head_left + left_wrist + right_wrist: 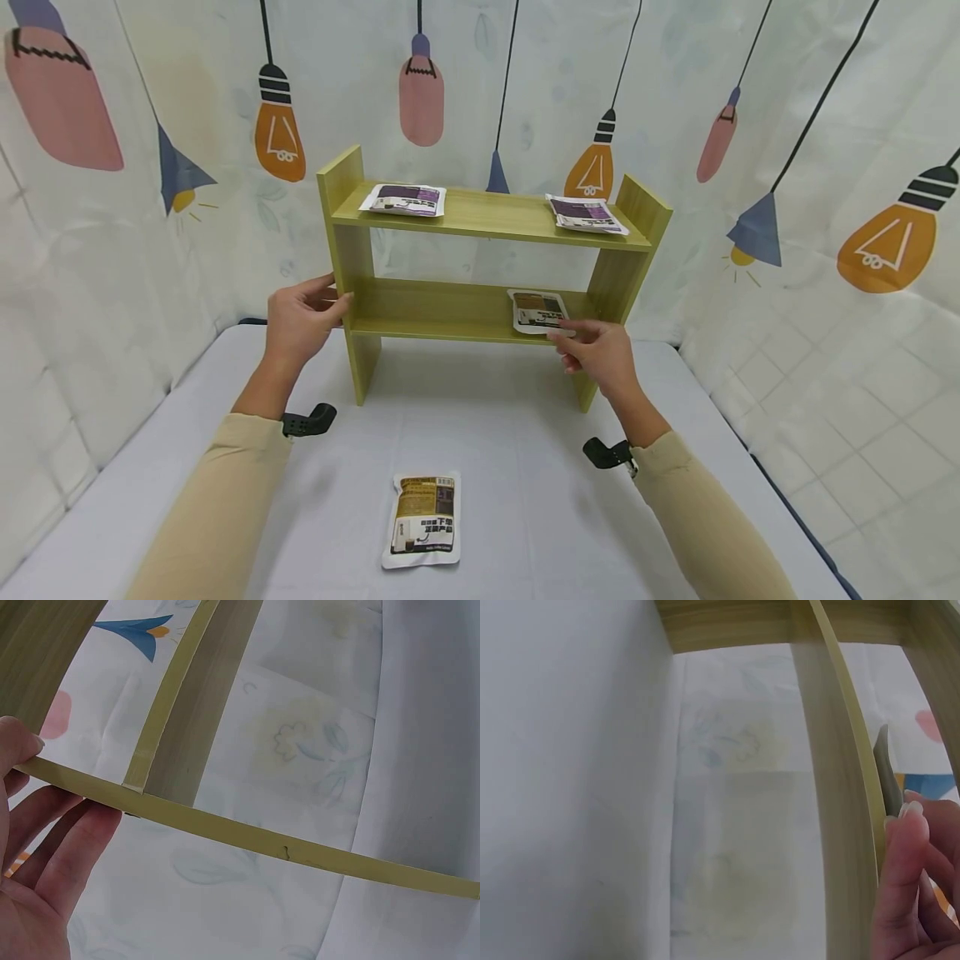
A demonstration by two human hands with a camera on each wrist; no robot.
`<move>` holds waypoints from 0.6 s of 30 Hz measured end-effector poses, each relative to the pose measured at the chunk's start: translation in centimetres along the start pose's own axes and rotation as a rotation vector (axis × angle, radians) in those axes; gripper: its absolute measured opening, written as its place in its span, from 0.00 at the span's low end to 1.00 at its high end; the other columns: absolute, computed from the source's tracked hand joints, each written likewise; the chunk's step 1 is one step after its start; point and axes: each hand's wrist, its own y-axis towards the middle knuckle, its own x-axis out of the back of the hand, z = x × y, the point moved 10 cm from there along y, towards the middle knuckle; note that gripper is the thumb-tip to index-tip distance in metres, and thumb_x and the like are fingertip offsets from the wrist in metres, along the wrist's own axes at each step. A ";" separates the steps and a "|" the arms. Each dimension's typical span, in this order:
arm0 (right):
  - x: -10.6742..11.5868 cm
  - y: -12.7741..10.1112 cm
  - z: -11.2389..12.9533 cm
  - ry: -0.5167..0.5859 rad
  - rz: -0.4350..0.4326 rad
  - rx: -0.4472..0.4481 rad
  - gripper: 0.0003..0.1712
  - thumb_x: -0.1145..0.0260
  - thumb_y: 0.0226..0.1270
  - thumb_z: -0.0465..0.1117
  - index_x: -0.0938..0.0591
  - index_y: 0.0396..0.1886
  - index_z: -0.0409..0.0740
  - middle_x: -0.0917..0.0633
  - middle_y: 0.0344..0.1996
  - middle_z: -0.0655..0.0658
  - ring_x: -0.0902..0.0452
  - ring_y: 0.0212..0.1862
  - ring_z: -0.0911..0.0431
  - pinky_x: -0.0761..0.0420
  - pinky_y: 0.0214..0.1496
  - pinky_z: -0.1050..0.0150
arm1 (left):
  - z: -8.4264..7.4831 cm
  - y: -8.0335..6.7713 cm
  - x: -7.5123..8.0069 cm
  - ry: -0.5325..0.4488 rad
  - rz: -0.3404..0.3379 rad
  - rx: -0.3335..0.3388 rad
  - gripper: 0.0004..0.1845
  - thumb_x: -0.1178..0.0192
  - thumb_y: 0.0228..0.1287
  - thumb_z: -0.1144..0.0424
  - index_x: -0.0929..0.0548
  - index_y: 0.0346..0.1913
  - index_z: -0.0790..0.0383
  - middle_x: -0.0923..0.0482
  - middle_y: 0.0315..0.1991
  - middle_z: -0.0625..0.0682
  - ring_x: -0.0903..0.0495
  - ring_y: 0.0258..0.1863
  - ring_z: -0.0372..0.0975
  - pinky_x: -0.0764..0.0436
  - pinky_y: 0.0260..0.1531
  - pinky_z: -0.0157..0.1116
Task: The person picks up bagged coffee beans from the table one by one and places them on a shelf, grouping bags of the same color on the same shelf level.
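A small two-tier wooden shelf (472, 310) stands on the white table. My left hand (298, 321) grips its left side panel (225, 829), thumb on one face and fingers on the other. At the right end of the lower board lies a brown-and-white pouch (538, 310), whose near corner my right hand (600, 354) pinches between thumb and fingers. Seen edge-on in the right wrist view, the pouch (886, 776) rests against the board. Two purple-and-white pouches lie on the upper board, one on the left (407, 201) and one on the right (587, 215).
Another brown-and-white pouch (423, 521) lies flat on the table (517, 500) in front of the shelf, between my forearms. White fabric walls (480, 75) printed with lamps and bulbs enclose the table behind and on both sides.
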 end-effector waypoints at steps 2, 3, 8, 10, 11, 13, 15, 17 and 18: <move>-0.1 -0.2 -0.1 -0.007 -0.011 0.016 0.24 0.22 0.61 0.46 0.12 0.55 0.41 0.11 0.26 0.48 0.16 0.23 0.56 0.10 0.31 0.62 | 0.0 0.0 0.0 0.001 -0.004 -0.001 0.28 0.33 0.69 0.52 0.20 0.68 0.56 0.13 0.51 0.64 0.18 0.31 0.19 0.15 0.30 0.23; -0.2 -0.3 -0.1 -0.012 -0.016 0.029 0.23 0.22 0.61 0.45 0.12 0.54 0.41 0.11 0.26 0.48 0.15 0.23 0.55 0.10 0.31 0.61 | 0.1 0.1 0.0 0.003 -0.004 -0.001 0.27 0.33 0.69 0.52 0.20 0.68 0.55 0.13 0.52 0.64 0.17 0.32 0.20 0.15 0.30 0.23; -0.6 -1.0 -0.4 -0.012 -0.047 0.078 0.22 0.22 0.61 0.45 0.11 0.53 0.42 0.10 0.25 0.47 0.14 0.23 0.53 0.10 0.31 0.62 | 0.1 0.0 0.0 -0.004 -0.007 0.001 0.27 0.33 0.69 0.54 0.20 0.68 0.56 0.13 0.52 0.64 0.14 0.33 0.25 0.15 0.30 0.23; -0.8 -1.3 -0.7 0.009 -0.054 0.086 0.21 0.22 0.61 0.44 0.11 0.52 0.42 0.10 0.25 0.47 0.15 0.23 0.56 0.11 0.31 0.63 | 0.0 0.0 0.0 -0.007 -0.007 0.003 0.27 0.33 0.69 0.54 0.21 0.69 0.56 0.13 0.52 0.64 0.15 0.33 0.25 0.15 0.30 0.24; -0.9 -1.4 -0.9 0.023 -0.053 0.087 0.20 0.22 0.61 0.44 0.11 0.52 0.42 0.10 0.26 0.47 0.15 0.23 0.56 0.11 0.31 0.63 | 0.0 0.0 0.0 -0.007 -0.008 0.001 0.27 0.33 0.69 0.55 0.21 0.69 0.56 0.13 0.52 0.64 0.15 0.33 0.24 0.15 0.30 0.24; -1.1 -1.6 -1.2 0.030 -0.050 0.085 0.20 0.22 0.62 0.45 0.11 0.52 0.43 0.10 0.27 0.47 0.15 0.24 0.57 0.10 0.32 0.62 | -0.1 0.0 0.1 -0.005 -0.008 0.002 0.27 0.33 0.69 0.54 0.21 0.69 0.56 0.13 0.52 0.64 0.16 0.32 0.23 0.15 0.30 0.23; -1.4 -1.8 -1.4 0.031 -0.045 0.087 0.19 0.22 0.62 0.45 0.10 0.51 0.43 0.09 0.29 0.46 0.14 0.25 0.56 0.10 0.32 0.61 | -0.1 0.0 0.1 -0.008 -0.009 0.003 0.27 0.33 0.69 0.53 0.21 0.69 0.56 0.13 0.52 0.64 0.16 0.32 0.21 0.15 0.30 0.24; -1.7 -2.1 -1.4 0.026 -0.039 0.093 0.20 0.23 0.63 0.45 0.11 0.52 0.42 0.09 0.32 0.44 0.13 0.26 0.56 0.10 0.33 0.61 | -0.1 0.0 0.1 -0.008 -0.008 0.003 0.27 0.33 0.69 0.52 0.20 0.69 0.56 0.13 0.52 0.64 0.17 0.32 0.21 0.15 0.30 0.24; -1.8 -2.3 -1.4 0.022 -0.037 0.096 0.20 0.23 0.63 0.45 0.11 0.53 0.42 0.09 0.33 0.42 0.13 0.26 0.55 0.10 0.33 0.61 | -0.1 0.0 0.1 -0.009 -0.006 0.003 0.27 0.33 0.69 0.52 0.20 0.69 0.56 0.13 0.52 0.64 0.17 0.31 0.20 0.15 0.30 0.24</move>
